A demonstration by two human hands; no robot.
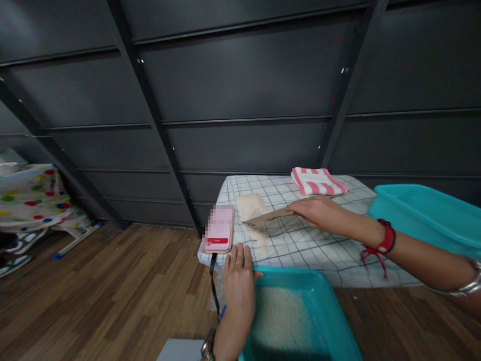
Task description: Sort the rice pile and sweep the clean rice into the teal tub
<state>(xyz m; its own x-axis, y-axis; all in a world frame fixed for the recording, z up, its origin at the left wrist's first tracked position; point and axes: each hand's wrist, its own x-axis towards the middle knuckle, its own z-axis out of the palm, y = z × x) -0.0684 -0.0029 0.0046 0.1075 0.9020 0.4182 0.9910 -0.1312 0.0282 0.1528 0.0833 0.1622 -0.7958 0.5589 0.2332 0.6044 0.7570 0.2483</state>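
My right hand (313,213) grips one end of a flat piece of brown cardboard (268,216) over the checked tablecloth. The cardboard's far edge is at a spread of pale, rice-like grains (251,204), which lies on both sides of it. My left hand (239,273) rests with fingers stretched out on the table's front edge, its thumb by the rim of a turquoise tub (330,311). More of the grains (283,316) cover the tub's bottom. A phone in a pink case (222,225) lies just beyond my left fingertips.
A folded pink-and-white striped towel (318,181) sits at the back of the table (300,250). Another turquoise tub (424,210) stands at the right. A black strap (214,286) hangs off the front edge. Left, a dotted cloth (37,195) covers another table; behind is a dark panelled wall (240,85).
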